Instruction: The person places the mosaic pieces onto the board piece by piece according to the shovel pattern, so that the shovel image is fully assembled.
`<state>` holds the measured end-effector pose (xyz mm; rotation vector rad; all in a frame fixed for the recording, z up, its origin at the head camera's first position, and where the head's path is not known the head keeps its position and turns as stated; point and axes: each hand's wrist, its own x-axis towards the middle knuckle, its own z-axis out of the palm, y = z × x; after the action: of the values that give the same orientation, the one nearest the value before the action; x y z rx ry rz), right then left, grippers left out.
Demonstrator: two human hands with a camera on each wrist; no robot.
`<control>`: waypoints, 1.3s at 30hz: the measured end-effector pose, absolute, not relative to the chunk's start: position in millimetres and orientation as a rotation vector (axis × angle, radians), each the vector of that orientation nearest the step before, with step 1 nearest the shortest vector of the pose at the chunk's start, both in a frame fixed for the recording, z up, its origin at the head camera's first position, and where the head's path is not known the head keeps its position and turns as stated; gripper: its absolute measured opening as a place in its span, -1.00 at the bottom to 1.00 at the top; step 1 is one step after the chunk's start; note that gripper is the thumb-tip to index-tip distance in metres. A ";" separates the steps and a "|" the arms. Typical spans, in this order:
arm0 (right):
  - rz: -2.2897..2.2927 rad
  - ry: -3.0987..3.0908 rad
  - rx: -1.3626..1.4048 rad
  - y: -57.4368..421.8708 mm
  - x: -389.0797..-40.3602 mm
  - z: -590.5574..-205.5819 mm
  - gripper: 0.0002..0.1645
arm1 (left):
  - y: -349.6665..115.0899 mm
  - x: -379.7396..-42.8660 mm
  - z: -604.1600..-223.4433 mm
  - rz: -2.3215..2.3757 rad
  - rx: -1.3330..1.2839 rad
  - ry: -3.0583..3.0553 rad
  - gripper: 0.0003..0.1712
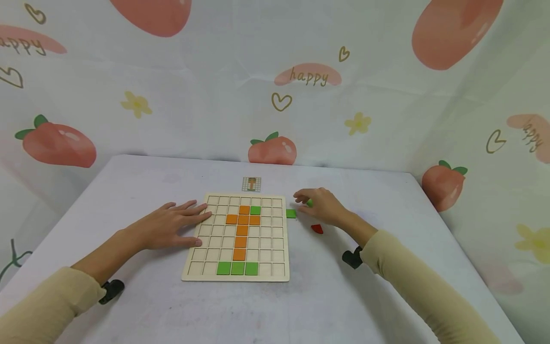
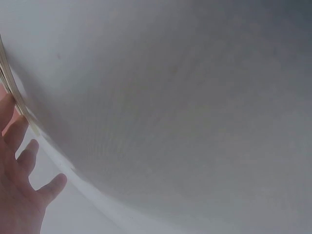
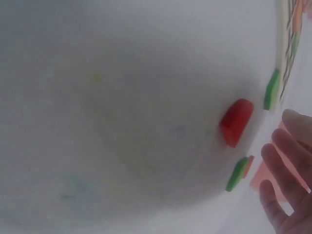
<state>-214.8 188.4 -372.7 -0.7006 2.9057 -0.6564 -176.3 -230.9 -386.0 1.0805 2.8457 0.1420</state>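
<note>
A pale gridded board (image 1: 272, 239) lies on the table, with several orange tiles (image 1: 242, 230) set in a cross shape. One green tile (image 1: 255, 210) sits right of the top orange one, and three more green tiles (image 1: 237, 268) line the bottom row. My left hand (image 1: 167, 227) rests with spread fingers at the board's left edge. To the right of the board, my right hand (image 1: 324, 205) hovers with loosely bent fingers and no piece visible in them. Near it are a green tile (image 1: 290, 213) by the board's edge, a partly hidden green piece (image 1: 310, 203) and a red piece (image 1: 317, 229).
Behind the board lies a small picture card (image 1: 251, 184) with a grid pattern. In the right wrist view an orange piece (image 3: 248, 166) shows beside the farther green piece. A fruit-printed cloth (image 1: 206, 95) hangs behind the white table (image 1: 150, 306).
</note>
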 end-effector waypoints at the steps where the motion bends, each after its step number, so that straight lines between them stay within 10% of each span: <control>1: -0.659 2.902 -0.697 189.6 -214.1 -374.0 -0.56 | -231.0 -176.3 -385.9 0.143 1.082 2.846 -0.12; 39: -0.750 2.856 -0.838 188.2 -209.5 -385.6 -0.52 | -230.1 -174.7 -382.3 0.151 1.079 2.845 -0.13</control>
<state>-209.5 188.2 -385.6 -0.8379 2.8564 -0.7500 -174.7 -230.1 -382.3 1.0790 2.8452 0.1512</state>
